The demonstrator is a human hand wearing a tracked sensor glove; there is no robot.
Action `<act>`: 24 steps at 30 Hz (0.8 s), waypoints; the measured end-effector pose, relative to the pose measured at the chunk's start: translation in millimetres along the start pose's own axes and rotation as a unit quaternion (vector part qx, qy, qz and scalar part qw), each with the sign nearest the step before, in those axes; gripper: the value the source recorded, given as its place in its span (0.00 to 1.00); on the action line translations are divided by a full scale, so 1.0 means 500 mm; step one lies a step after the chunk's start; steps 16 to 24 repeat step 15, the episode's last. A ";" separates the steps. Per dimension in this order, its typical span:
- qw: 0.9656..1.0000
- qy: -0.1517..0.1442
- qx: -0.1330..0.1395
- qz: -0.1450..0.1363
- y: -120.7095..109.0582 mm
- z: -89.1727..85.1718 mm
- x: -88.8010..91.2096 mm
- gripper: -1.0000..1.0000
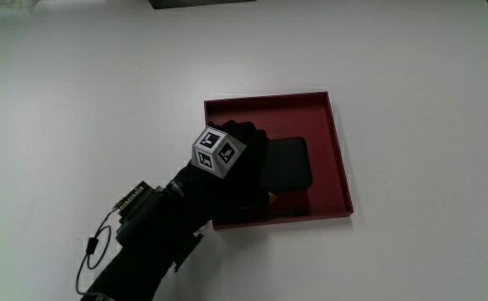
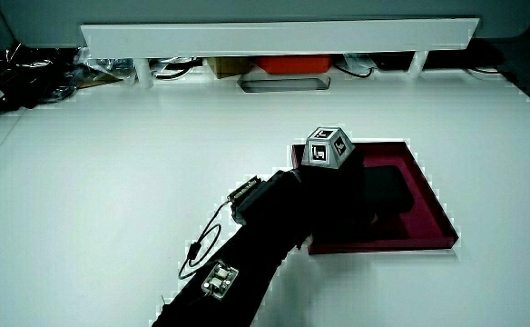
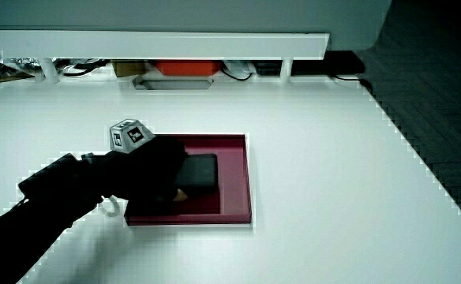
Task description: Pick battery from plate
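Observation:
A flat black battery (image 1: pixel 287 164) lies in a square dark red plate (image 1: pixel 341 150) with low walls. The gloved hand (image 1: pixel 256 163) is over the part of the plate nearest the person and covers one end of the battery, its fingers curled across the battery's width. The patterned cube (image 1: pixel 216 152) sits on the hand's back. Both side views show the same: the hand (image 2: pixel 360 195) (image 3: pixel 175 177) on the end of the battery (image 2: pixel 387 189) (image 3: pixel 199 172), inside the plate (image 2: pixel 387 245) (image 3: pixel 246 185). The covered end of the battery is hidden.
White table (image 1: pixel 77 100) surrounds the plate. A low white partition (image 2: pixel 274 36) runs along the table's edge farthest from the person, with a red object (image 2: pixel 292 65) and cables under it. A thin cable (image 1: pixel 94 251) loops off the forearm.

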 end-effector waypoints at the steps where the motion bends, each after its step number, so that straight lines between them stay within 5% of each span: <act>1: 1.000 0.003 0.001 -0.006 -0.005 0.011 0.001 1.00; 7: 0.998 -0.005 0.039 -0.042 -0.044 0.046 -0.022 1.00; 8: 0.998 0.018 0.037 -0.038 -0.054 0.063 -0.020 1.00; 9: 0.998 0.004 0.044 -0.048 -0.058 0.064 -0.029 1.00; 10: 0.996 0.031 0.051 -0.068 -0.065 0.074 -0.034 1.00; 12: 0.998 0.004 0.050 -0.041 -0.080 0.082 -0.053 1.00; 13: 0.998 0.021 0.046 -0.033 -0.088 0.091 -0.057 1.00; 15: 0.998 -0.004 0.056 -0.030 -0.098 0.091 -0.082 1.00; 24: 0.998 -0.004 0.056 -0.030 -0.098 0.091 -0.082 1.00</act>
